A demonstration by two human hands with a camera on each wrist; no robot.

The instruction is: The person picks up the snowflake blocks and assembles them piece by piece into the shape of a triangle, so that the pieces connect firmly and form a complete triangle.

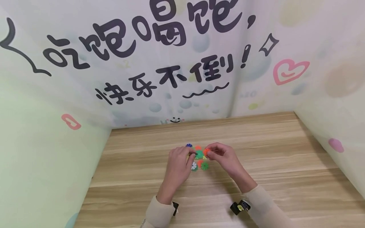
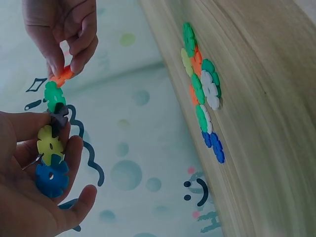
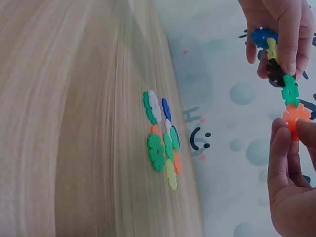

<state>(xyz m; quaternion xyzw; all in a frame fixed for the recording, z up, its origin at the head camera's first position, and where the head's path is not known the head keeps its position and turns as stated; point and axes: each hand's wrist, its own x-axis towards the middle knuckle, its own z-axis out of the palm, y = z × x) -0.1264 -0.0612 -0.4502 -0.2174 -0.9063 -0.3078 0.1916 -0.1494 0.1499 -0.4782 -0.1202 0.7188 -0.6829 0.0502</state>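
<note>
Both hands hold a chain of notched plastic snowflake discs above the table. My left hand (image 1: 178, 163) grips it at the black disc (image 2: 59, 117), with thumb and fingers around that piece. A yellow disc (image 2: 50, 144) and a blue disc (image 2: 52, 177) continue along the chain by the left palm. Beyond the black one is a green disc (image 3: 290, 91). My right hand (image 1: 225, 156) pinches an orange disc (image 3: 297, 118) between thumb and fingers. Its edge meets the green disc; how deeply the notches engage is unclear.
Under the hands, several loose snowflake discs lie on the wooden table (image 1: 128, 177): green (image 3: 156, 152), white (image 2: 208, 88), blue (image 2: 217, 147), orange and yellow (image 3: 171, 174). A printed wall (image 1: 142, 110) stands behind the table, with side walls left and right.
</note>
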